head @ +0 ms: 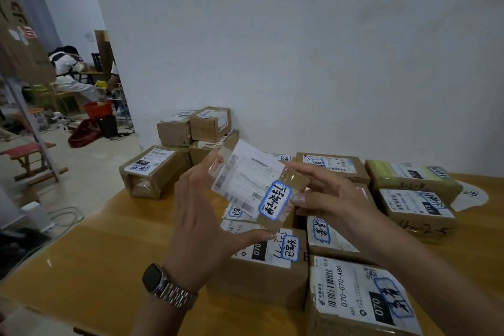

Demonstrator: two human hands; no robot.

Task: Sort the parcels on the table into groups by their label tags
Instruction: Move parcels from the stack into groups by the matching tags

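Finding: the small parcel (245, 177) is held clear of the table (95, 267), raised over the middle of the spread of boxes with its label side toward the camera. The left hand (201, 215) is clamped on its left side, thumb under the lower edge and fingers over the upper corner. The right hand (332, 199) pinches the right end, its thumb just beside the blue-bordered tag (275, 200). Both grips appear secure. The step in hand is judged to be reading that tag before placement. To do it well, the parcel should be held level and steady, and the right thumb should stay off the handwriting so that every character shows. The writing should then be checked against the tags on the boxes lying below. The brown box (261, 267) directly underneath appears to carry different writing, so it is probably not the match. The stacked boxes (196, 128) against the wall should also be checked. On set-down, the tag should face up, with the parcel touching its own group only.
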